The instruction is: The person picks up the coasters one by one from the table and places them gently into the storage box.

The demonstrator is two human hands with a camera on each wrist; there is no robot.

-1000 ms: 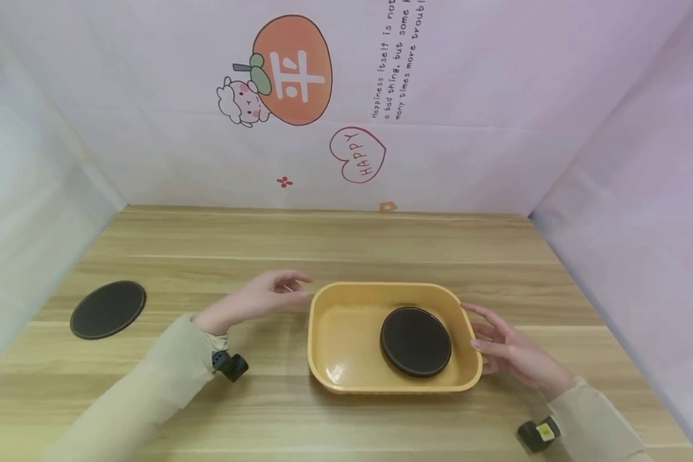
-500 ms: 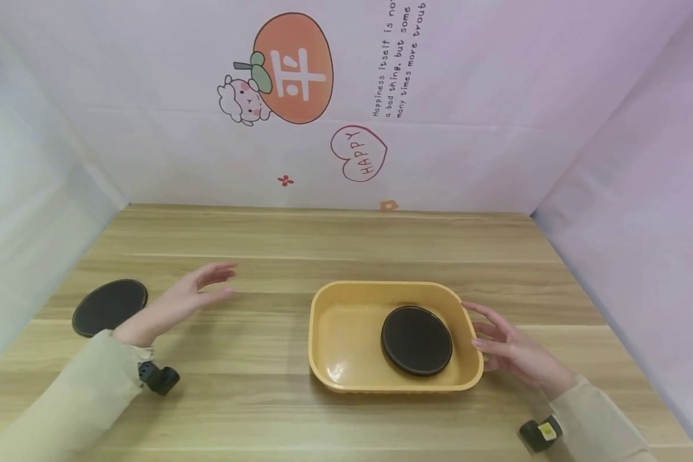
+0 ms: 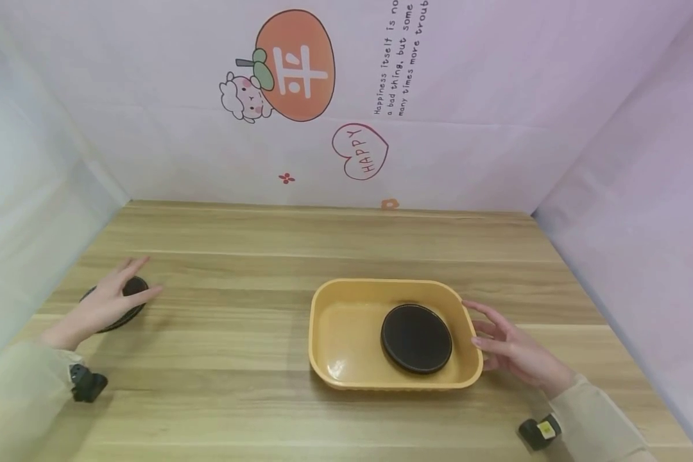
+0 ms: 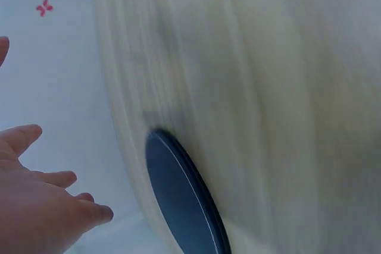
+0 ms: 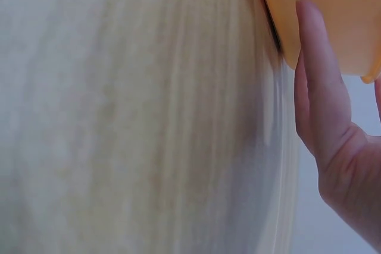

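Note:
My left hand (image 3: 106,303) is over a black round coaster (image 3: 134,287) on the left of the table, its fingers spread and nothing held. In the left wrist view a gap shows between the hand (image 4: 41,200) and the coaster (image 4: 184,197), which lies flat. Part of that coaster is hidden under the hand in the head view. A yellow plastic tub (image 3: 346,350) stands right of the middle, with another black round coaster (image 3: 417,339) inside, towards its right end. Against the tub's right outer wall rests my right hand (image 3: 514,353), fingers extended along it.
The wood-grain table (image 3: 225,359) is bounded by a printed white cloth (image 3: 439,160) at the back and by plain cloth on both sides. Each wrist carries a small black camera (image 3: 88,384).
My left hand has moved leftward from beside the tub to over the coaster on the left. The right hand and the tub have stayed in place.

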